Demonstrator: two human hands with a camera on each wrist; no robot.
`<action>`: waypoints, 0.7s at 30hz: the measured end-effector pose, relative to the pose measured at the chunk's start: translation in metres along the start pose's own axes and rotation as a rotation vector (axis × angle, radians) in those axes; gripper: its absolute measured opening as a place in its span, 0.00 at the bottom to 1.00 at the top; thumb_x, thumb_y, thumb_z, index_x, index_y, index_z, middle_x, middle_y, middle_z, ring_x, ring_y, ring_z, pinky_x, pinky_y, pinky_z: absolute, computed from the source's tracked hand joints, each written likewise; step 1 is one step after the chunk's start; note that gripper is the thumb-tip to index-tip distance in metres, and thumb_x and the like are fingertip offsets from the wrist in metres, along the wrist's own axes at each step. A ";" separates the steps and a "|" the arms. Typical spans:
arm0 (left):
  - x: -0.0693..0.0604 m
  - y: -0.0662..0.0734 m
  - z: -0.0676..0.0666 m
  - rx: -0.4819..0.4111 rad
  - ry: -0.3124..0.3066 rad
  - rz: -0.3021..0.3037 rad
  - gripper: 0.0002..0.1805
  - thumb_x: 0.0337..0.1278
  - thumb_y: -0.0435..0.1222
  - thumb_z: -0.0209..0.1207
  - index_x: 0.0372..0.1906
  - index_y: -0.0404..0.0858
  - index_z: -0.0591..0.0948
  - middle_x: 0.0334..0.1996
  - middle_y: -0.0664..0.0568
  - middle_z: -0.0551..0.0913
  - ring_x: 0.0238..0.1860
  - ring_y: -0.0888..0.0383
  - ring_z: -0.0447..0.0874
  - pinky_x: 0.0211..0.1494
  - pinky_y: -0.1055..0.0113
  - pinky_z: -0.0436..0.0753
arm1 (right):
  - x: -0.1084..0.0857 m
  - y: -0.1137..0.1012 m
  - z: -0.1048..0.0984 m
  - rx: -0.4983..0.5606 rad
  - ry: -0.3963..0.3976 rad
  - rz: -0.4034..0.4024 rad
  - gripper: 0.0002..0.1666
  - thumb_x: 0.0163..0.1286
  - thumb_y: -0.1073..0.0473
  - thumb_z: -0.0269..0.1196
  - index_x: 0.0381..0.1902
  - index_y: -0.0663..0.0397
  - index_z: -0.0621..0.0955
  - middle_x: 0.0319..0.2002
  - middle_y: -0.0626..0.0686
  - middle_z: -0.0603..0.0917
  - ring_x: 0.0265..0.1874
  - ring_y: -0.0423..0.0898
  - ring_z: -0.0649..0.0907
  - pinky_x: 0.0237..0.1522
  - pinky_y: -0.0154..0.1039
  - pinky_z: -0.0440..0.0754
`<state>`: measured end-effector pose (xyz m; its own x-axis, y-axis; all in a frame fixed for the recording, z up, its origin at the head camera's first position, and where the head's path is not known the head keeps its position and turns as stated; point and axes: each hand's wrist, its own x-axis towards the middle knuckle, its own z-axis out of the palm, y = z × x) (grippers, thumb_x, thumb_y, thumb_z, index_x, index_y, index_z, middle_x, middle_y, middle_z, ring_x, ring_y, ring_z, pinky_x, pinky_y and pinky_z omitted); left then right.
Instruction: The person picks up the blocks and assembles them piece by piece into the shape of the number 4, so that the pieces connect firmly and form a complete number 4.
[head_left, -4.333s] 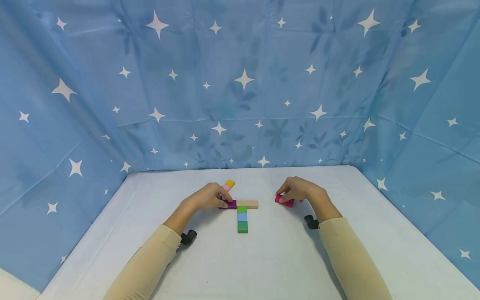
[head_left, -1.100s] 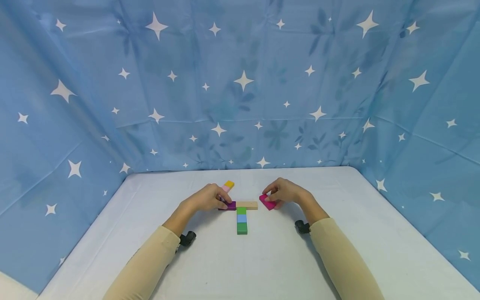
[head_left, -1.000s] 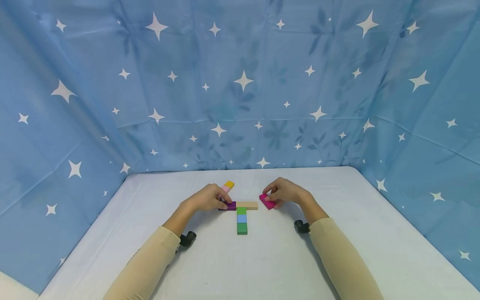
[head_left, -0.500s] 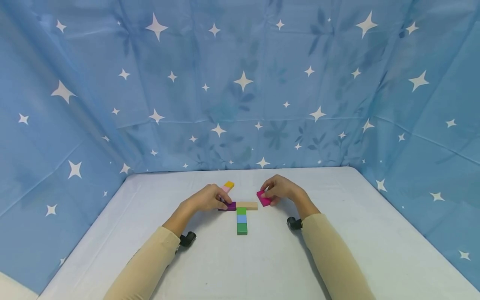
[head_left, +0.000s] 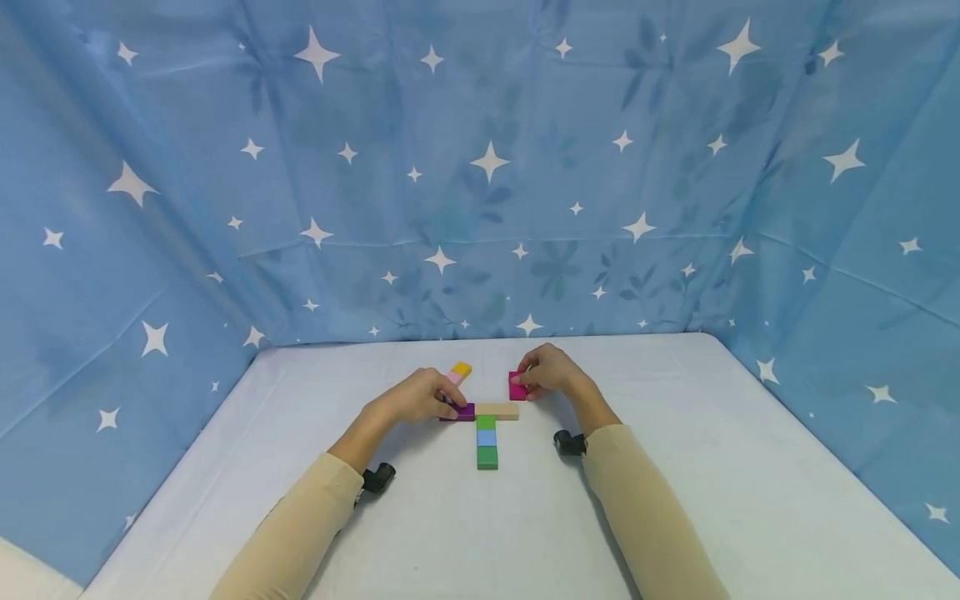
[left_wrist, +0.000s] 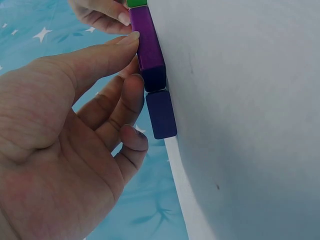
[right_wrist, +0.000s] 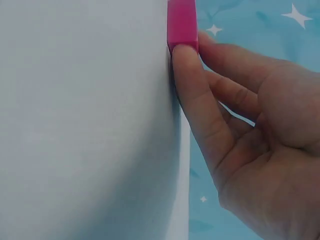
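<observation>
In the head view my left hand (head_left: 422, 395) rests at a purple block (head_left: 467, 412), which it pinches between thumb and fingers. The left wrist view has the thumb against this purple block (left_wrist: 147, 40), with a dark blue block (left_wrist: 161, 114) just beside it. My right hand (head_left: 553, 370) pinches a magenta block (head_left: 517, 386) by its right side, behind and apart from the natural wood block (head_left: 497, 412). In the right wrist view, thumb and fingers hold the near end of the magenta block (right_wrist: 182, 22).
The wood block lines up with the purple one. From their join a column runs toward me: light green (head_left: 486, 422), blue (head_left: 487, 437) and dark green (head_left: 487, 457). A yellow block (head_left: 462, 368) and a pink block (head_left: 454, 378) lie diagonally behind my left hand. A white-covered table (head_left: 480, 533) meets a blue star-patterned curtain (head_left: 480, 200).
My right hand has carried the magenta block leftward and somewhat farther back, turning it until its long side points away from me. My left hand stays in place at the purple block.
</observation>
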<state>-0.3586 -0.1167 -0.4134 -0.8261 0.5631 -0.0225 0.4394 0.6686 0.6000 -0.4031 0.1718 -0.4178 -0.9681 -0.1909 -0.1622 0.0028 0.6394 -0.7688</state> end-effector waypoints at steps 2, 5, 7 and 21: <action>-0.001 0.000 0.000 -0.002 0.002 -0.002 0.09 0.61 0.33 0.71 0.44 0.48 0.93 0.38 0.59 0.88 0.39 0.57 0.78 0.41 0.65 0.79 | -0.001 0.000 0.001 0.010 0.008 -0.004 0.16 0.68 0.60 0.73 0.50 0.61 0.86 0.37 0.59 0.85 0.29 0.47 0.87 0.33 0.35 0.87; -0.001 0.001 -0.001 -0.007 0.002 0.004 0.09 0.61 0.33 0.71 0.44 0.47 0.93 0.37 0.59 0.88 0.38 0.57 0.78 0.40 0.65 0.79 | -0.003 0.001 0.001 0.040 0.013 0.000 0.16 0.68 0.61 0.73 0.51 0.62 0.86 0.39 0.59 0.85 0.31 0.48 0.87 0.34 0.36 0.88; -0.001 0.001 -0.001 -0.005 0.003 0.009 0.09 0.61 0.33 0.71 0.45 0.47 0.93 0.37 0.59 0.88 0.38 0.57 0.78 0.40 0.65 0.79 | -0.004 0.001 0.001 0.057 0.011 -0.001 0.16 0.68 0.62 0.72 0.52 0.62 0.86 0.40 0.60 0.86 0.31 0.48 0.87 0.35 0.37 0.88; 0.000 0.002 0.001 -0.012 0.002 -0.022 0.09 0.61 0.33 0.72 0.45 0.47 0.93 0.37 0.58 0.88 0.37 0.57 0.77 0.38 0.65 0.77 | -0.004 -0.004 0.008 0.035 -0.002 -0.050 0.19 0.69 0.62 0.71 0.55 0.64 0.85 0.43 0.60 0.86 0.33 0.48 0.88 0.36 0.37 0.89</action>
<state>-0.3573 -0.1152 -0.4128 -0.8362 0.5474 -0.0337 0.4171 0.6746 0.6091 -0.3968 0.1640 -0.4193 -0.9667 -0.2235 -0.1246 -0.0366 0.6028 -0.7971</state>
